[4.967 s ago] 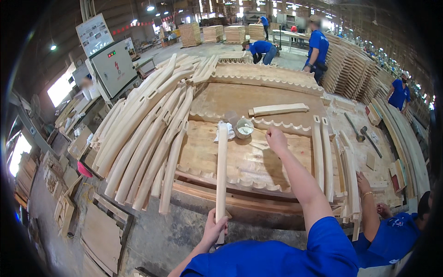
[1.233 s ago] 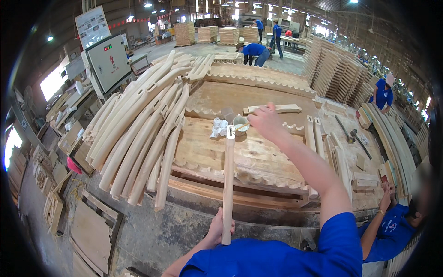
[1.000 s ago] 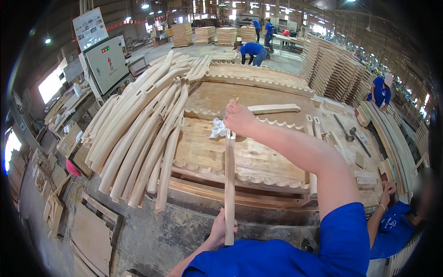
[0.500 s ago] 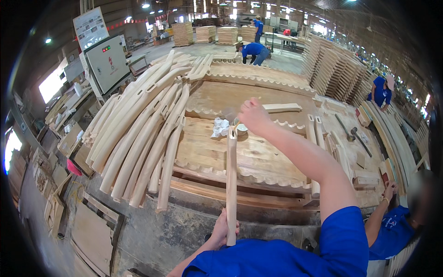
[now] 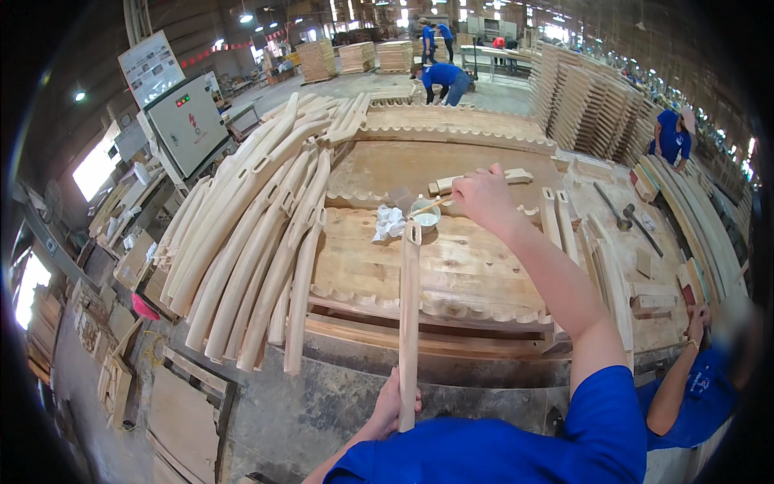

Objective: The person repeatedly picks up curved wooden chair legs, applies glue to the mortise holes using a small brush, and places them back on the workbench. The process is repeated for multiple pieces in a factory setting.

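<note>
My left hand (image 5: 389,401) is wrapped round the lower end of a long pale wooden bar (image 5: 409,323), with a slot cut near its upper end. The bar stands up across the near edge of the workbench. My right hand (image 5: 484,198) pinches a thin wooden stick (image 5: 440,202), which slants down to the left over a small clear plastic cup (image 5: 426,219). The cup sits just beyond the bar's slotted end. Beside it lies a crumpled white tissue (image 5: 389,223). Behind the stick, a short wooden piece (image 5: 516,176) rests on the bench.
Curved, slotted wooden bars (image 5: 266,185) are piled at the left. More bars (image 5: 556,218) and two hammers (image 5: 625,223) lie to the right. A co-worker's arm (image 5: 681,363) reaches in at the lower right. Scalloped strips (image 5: 451,305) edge the bench boards.
My right hand has moved right, and the stick has gone from the bar's slotted end to over the cup. My left hand still holds the bar.
</note>
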Demonstrator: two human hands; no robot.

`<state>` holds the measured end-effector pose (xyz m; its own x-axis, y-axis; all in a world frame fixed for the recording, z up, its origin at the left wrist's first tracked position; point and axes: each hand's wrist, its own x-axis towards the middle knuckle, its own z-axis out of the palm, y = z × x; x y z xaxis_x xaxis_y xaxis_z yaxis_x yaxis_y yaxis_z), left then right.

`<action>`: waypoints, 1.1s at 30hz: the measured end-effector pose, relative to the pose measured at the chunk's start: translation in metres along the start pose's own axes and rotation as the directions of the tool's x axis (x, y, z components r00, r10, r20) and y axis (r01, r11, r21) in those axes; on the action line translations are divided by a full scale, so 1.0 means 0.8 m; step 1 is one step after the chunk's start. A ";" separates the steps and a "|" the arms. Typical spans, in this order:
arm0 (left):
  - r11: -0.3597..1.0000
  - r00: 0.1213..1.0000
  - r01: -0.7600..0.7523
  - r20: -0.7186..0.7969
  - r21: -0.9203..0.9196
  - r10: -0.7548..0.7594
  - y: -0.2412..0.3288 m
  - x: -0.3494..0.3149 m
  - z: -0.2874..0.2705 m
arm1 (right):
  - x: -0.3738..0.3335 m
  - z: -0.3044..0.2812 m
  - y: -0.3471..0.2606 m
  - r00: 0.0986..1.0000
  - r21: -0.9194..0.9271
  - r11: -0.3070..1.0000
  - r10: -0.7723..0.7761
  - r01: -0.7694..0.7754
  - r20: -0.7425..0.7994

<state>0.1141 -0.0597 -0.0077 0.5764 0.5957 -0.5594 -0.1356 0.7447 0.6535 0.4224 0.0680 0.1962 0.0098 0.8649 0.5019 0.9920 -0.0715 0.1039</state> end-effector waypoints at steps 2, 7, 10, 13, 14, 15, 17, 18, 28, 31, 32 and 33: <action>1.000 1.000 0.005 0.000 -0.017 -0.005 -0.003 0.003 -0.006 | -0.002 0.008 0.002 0.980 0.127 0.984 0.100 -0.123 0.173; 0.996 0.998 0.047 0.050 -0.078 -0.044 -0.004 0.007 -0.010 | -0.047 0.099 0.026 0.897 0.486 0.766 0.269 -0.420 0.352; 0.994 0.995 0.076 0.065 -0.074 -0.072 -0.003 0.010 -0.009 | -0.064 0.139 0.030 0.866 0.642 0.587 0.265 -0.493 0.423; 0.994 0.995 0.081 0.061 -0.068 -0.077 -0.004 0.012 -0.011 | -0.068 0.152 0.029 0.879 0.667 0.573 0.283 -0.476 0.383; 0.995 0.995 0.079 0.063 -0.066 -0.075 -0.005 0.013 -0.012 | -0.067 0.154 0.029 0.886 0.659 0.592 0.297 -0.464 0.357; 0.994 0.996 0.081 0.052 -0.077 -0.078 -0.005 0.011 -0.013 | -0.064 0.152 0.020 0.883 0.620 0.628 0.325 -0.470 0.340; 0.991 0.996 0.087 0.029 -0.104 -0.084 -0.006 0.006 -0.014 | -0.056 0.140 0.002 0.877 0.533 0.696 0.373 -0.481 0.303; 0.992 0.996 0.086 0.028 -0.091 -0.084 -0.006 0.006 -0.014 | -0.057 0.140 0.003 0.884 0.565 0.680 0.377 -0.467 0.277; 0.993 0.996 0.084 0.037 -0.080 -0.081 -0.005 0.009 -0.014 | -0.070 0.158 -0.012 0.907 0.611 0.742 0.411 -0.274 -0.091; 0.992 0.995 0.095 0.045 -0.081 -0.092 -0.006 0.009 -0.015 | -0.083 0.159 -0.016 0.908 0.559 0.815 0.338 -0.150 -0.249; 0.990 0.993 0.111 0.054 -0.085 -0.107 -0.005 0.010 -0.016 | -0.087 0.158 -0.017 0.901 0.521 0.848 0.298 -0.098 -0.316; 0.991 0.993 0.113 0.050 -0.072 -0.109 -0.006 0.010 -0.016 | -0.093 0.155 -0.017 0.906 0.498 0.865 0.257 -0.061 -0.336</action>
<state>0.1086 -0.0546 -0.0217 0.6277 0.4948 -0.6010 -0.1274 0.8269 0.5477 0.4235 0.0666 0.0507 0.2220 0.5981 0.7701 0.9203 0.1325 -0.3682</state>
